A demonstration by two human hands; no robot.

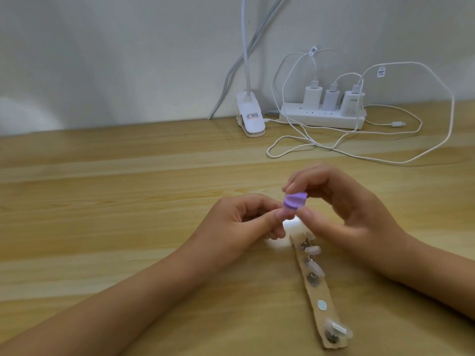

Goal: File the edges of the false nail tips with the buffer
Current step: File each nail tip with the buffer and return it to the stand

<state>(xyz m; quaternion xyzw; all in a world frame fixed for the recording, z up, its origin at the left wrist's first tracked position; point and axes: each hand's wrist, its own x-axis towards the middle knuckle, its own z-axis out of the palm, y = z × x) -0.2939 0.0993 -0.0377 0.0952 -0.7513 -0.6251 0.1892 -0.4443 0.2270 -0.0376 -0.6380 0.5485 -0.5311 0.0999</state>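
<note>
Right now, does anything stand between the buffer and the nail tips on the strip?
Only the curled fingertips of the left hand, just below the buffer that the right hand holds above the far end of the strip.

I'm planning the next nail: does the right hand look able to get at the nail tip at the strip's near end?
Probably, once freed: the nail tip lies uncovered on the strip, nothing between it and the right hand, but that hand pinches the buffer.

Pale wall [128,47] behind a light wooden table [102,201], lit evenly
</note>
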